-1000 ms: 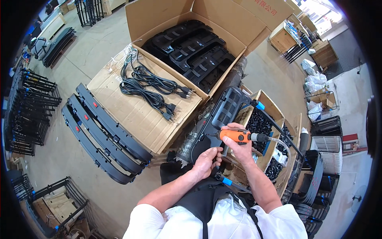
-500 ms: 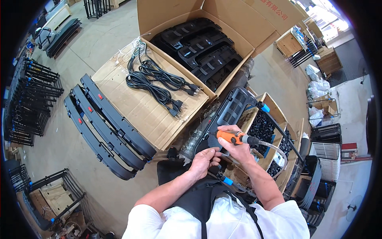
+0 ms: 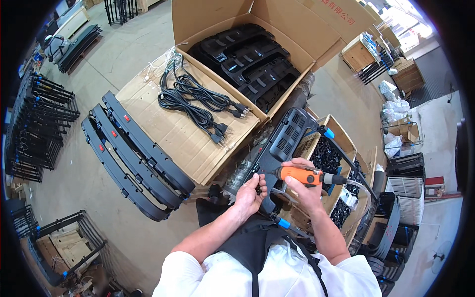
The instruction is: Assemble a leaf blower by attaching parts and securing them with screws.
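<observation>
An orange screwdriver [image 3: 302, 175] with a clear hose at its back end lies level in the grip of my right hand [image 3: 308, 194]. Its bit points left, toward my left hand [image 3: 251, 194]. The fingers of my left hand are curled, palm partly up, around something small and dark that I cannot make out. Beneath both hands rests a dark grey plastic housing [image 3: 288, 134] with a slotted vent, joined to a black tube frame with blue end pieces [image 3: 329, 132]. My left fingertips are at the near left part of the housing.
Wooden bins [image 3: 348, 143] of small black parts stand right of the housing. Ahead, an opened carton [image 3: 309, 29] holds several black moulded panels [image 3: 255, 52]. Black power cords [image 3: 193, 109] lie on a flat cardboard sheet [image 3: 133, 99]. Curved grey covers [image 3: 138, 163] lean against its left side.
My right hand has drawn the screwdriver right, away from the housing, and turned it more level. My left hand has rolled palm-up, its fingers curled beside the housing.
</observation>
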